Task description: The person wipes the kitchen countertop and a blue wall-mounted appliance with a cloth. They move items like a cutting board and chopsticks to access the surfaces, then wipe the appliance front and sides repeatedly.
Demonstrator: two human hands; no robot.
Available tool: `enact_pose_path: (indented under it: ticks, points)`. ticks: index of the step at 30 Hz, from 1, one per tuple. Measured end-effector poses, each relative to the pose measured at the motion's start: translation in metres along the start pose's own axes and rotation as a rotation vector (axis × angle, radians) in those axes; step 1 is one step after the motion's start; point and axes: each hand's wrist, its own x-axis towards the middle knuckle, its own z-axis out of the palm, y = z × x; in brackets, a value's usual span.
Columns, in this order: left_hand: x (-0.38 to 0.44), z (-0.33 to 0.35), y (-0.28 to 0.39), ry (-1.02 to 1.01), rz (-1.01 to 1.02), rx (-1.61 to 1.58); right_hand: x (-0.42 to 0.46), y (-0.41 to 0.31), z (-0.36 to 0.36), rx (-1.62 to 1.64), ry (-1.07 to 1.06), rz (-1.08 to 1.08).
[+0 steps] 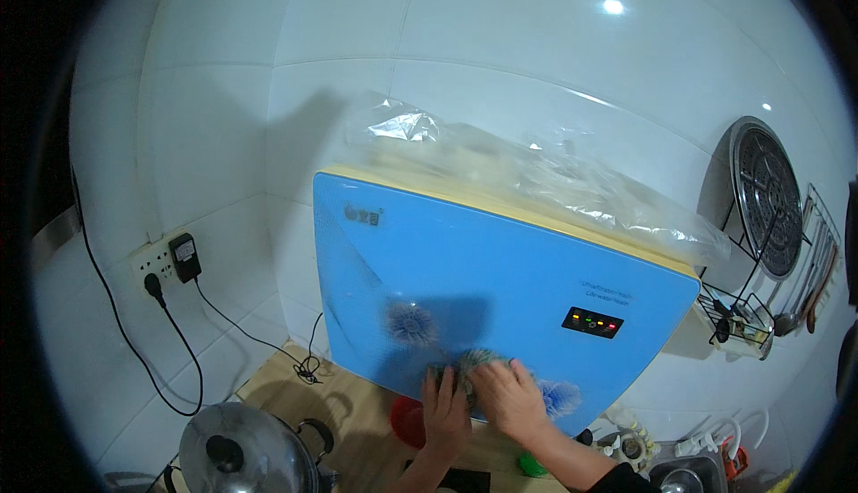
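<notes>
A blue-fronted water purifier (469, 258) with a yellowish edge stands against the tiled wall, with dandelion-like prints and a small lit display (592, 323) on its face. My right hand (509, 399) presses a crumpled greenish cloth (479, 359) on the lower part of the blue front. Close beside it, my left hand (446, 412) lies with its fingertips on the cloth's left part at the panel's lower edge. Clear plastic sheeting (536, 171) covers the top of the purifier.
A lidded metal pot (248, 449) stands at lower left. A black adapter (185, 257) and a plug (153, 285) sit in the wall socket, cables trailing. A red plastic item (407, 420) is below the panel. Right are a wire rack (737, 315), a steamer plate (767, 198) and a sink (710, 471).
</notes>
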Motion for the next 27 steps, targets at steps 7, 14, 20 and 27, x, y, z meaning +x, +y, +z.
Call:
enact_pose_path:
  ticks: [7,14,20,27]
  points:
    - [0.124,-0.049,0.011,0.159,0.051,0.14,0.106,0.016,-0.047,-0.163,0.346,0.308]
    - [0.125,-0.041,-0.021,0.385,-0.014,0.013,0.163,0.002,-0.031,-0.09,0.232,0.029]
    - [0.127,-0.044,-0.012,0.375,-0.035,0.136,0.158,0.009,-0.029,-0.067,0.315,-0.038]
    - [0.145,-0.051,0.036,0.241,0.088,0.136,0.105,0.04,-0.069,-0.139,0.34,0.284]
